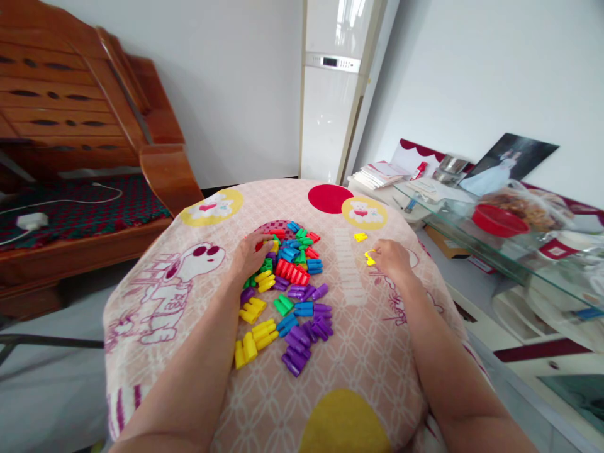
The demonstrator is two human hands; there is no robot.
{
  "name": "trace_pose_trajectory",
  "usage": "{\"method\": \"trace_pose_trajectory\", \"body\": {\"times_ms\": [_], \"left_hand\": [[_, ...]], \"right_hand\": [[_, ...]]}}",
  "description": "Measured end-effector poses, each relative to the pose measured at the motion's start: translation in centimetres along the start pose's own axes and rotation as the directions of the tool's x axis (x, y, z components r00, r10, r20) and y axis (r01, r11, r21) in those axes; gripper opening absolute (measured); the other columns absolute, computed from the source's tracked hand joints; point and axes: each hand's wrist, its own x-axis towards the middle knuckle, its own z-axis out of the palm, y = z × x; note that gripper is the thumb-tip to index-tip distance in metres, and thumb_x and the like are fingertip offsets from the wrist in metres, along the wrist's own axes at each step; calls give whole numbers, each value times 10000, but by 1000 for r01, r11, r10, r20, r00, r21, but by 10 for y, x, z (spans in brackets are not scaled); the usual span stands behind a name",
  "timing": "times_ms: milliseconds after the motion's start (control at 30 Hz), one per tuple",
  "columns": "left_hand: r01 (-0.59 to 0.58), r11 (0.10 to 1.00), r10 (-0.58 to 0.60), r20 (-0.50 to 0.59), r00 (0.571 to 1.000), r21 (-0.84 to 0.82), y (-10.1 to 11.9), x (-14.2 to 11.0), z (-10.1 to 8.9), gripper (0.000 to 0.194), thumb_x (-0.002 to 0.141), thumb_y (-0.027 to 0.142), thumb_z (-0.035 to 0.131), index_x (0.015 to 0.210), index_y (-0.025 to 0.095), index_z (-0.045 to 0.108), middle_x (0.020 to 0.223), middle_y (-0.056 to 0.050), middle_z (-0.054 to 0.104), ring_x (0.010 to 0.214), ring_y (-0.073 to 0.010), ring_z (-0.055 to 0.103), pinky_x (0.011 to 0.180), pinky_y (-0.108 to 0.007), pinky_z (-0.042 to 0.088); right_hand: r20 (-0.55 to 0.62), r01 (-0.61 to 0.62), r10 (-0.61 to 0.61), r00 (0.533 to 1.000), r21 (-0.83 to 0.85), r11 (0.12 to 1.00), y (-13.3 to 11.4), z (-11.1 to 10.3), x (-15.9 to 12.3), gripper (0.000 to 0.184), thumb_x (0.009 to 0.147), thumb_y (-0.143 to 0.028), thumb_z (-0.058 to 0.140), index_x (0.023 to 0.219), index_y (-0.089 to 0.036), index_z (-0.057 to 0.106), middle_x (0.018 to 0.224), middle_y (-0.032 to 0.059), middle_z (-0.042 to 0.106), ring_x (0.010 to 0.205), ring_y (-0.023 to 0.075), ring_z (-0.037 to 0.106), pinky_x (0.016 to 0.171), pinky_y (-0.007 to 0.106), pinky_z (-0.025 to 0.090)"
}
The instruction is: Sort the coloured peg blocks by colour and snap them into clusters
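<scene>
A pile of plastic building blocks (289,253) in red, blue, green, yellow and purple lies in the middle of the covered table. At the pile's left edge rests my left hand (249,257), its fingers apart over the blocks; a bit of red shows by them, and part of the fingers is hidden. My right hand (394,257) is closed on a yellow building block (370,257) at the right of the table. Just beyond it lies another yellow block (360,237). Joined yellow blocks (257,338) and purple blocks (297,349) lie nearest me.
A patterned cloth (363,365) covers the table. To the right stands a glass-topped cabinet (472,233) with a red bowl (500,219), papers (381,174) and a photo (509,163). A wooden bench (165,167) is at the left, and a tall white appliance (328,119) stands behind.
</scene>
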Motion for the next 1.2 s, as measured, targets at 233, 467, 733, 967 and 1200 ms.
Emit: {"method": "trace_pose_trajectory", "body": {"times_ms": [233, 467, 733, 967, 1200], "left_hand": [[0, 1000, 0, -17, 1000, 0, -2, 0, 1, 360, 875, 369, 515, 1112, 236, 751, 1321, -51, 669, 1271, -270, 576, 1137, -422, 405], [-7, 1000, 7, -15, 1000, 7, -2, 0, 0, 371, 871, 367, 511, 1120, 235, 752, 1336, -51, 659, 1271, -273, 574, 1133, -425, 410], [-6, 1000, 6, -11, 1000, 4, -2, 0, 0, 401, 883, 387, 490, 1126, 200, 749, 1348, -80, 648, 1282, -282, 569, 1131, -413, 413], [-16, 1000, 16, -20, 1000, -16, -1, 0, 0, 358, 870, 369, 508, 1100, 245, 753, 1299, -38, 683, 1280, -273, 573, 1125, -418, 425], [-16, 1000, 16, -19, 1000, -12, -4, 1, 1, 384, 872, 389, 503, 1115, 222, 749, 1342, -59, 656, 1273, -266, 577, 1130, -409, 414]], "right_hand": [[-53, -62, 62, 997, -5, 998, 8, -8, 0, 318, 919, -324, 519, 886, -152, 784, 939, 142, 768, 903, 233, 701, 678, 274, 421], [27, -27, 30, 999, -104, 994, -8, 7, -5, 289, 906, -314, 555, 960, -130, 771, 996, 164, 760, 971, 234, 701, 730, 258, 445], [-93, -179, 169, 981, -104, 978, 15, 7, 4, 361, 961, -367, 496, 1034, -131, 758, 1061, 176, 746, 995, 260, 695, 735, 285, 460], [-93, -225, 215, 972, -111, 968, 28, 15, 9, 347, 957, -357, 506, 1049, -129, 750, 1061, 182, 744, 995, 273, 697, 754, 304, 471], [-123, -223, 206, 971, -142, 964, 30, 20, 9, 352, 957, -338, 483, 1051, -125, 747, 1050, 193, 743, 977, 284, 699, 749, 312, 479]]}}
